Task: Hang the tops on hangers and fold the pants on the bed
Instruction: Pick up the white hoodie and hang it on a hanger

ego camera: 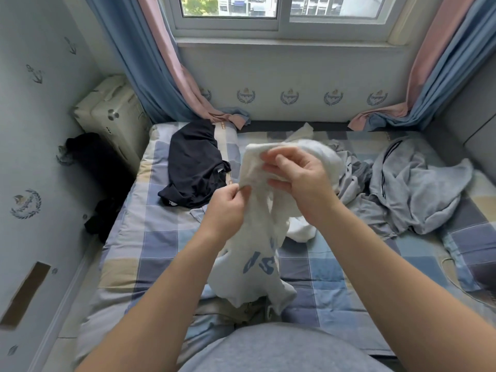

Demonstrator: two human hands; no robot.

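Above the checked blue quilted bed [150, 245], both hands, left [228, 208] and right [300, 183], pinched a crumpled white printed top [257, 253]; no hanger showed, and the black top [193, 162] and grey garments [410, 189] lay unsorted.

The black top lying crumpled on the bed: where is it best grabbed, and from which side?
Probably at its neck opening: the black top shows a pale label on its near right edge, facing the person. Come from the near side, over the bare checked bedsheet. Its far end lies towards the curtain, harder to reach.
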